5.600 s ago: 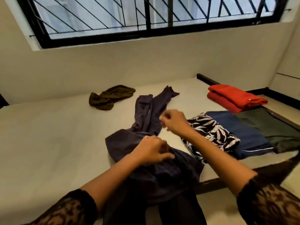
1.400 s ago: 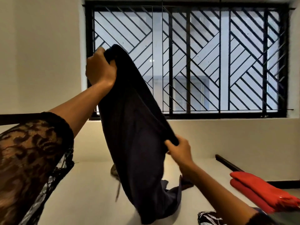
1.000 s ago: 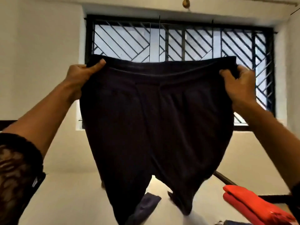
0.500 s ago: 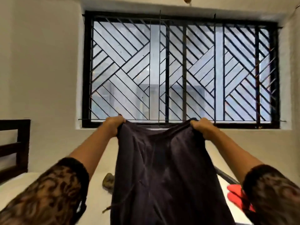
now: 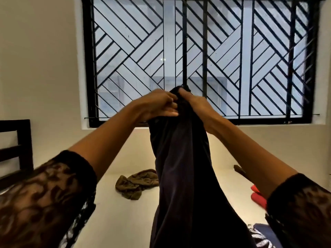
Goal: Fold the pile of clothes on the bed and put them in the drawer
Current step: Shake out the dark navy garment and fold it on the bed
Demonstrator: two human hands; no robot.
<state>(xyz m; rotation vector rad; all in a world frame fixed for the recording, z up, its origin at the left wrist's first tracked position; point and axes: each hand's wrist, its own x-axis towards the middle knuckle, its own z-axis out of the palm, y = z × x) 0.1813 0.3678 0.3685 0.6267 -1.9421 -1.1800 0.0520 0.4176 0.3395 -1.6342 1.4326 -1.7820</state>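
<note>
Barred window [image 5: 197, 56] and pale wall fill the background, with the bed [image 5: 114, 221] spread below. At the frame's centre the two hands meet, the left hand [image 5: 157, 104] and the right hand [image 5: 195, 102] each gripping the bunched top of the dark trousers [image 5: 182, 167], which hang straight down toward 6 o'clock. On the bed, a crumpled olive garment [image 5: 137, 183] lies at 7 o'clock from centre, folded red clothes [image 5: 258, 196] at 4 o'clock, and a black-and-white patterned piece [image 5: 259, 238] at 5 o'clock.
</note>
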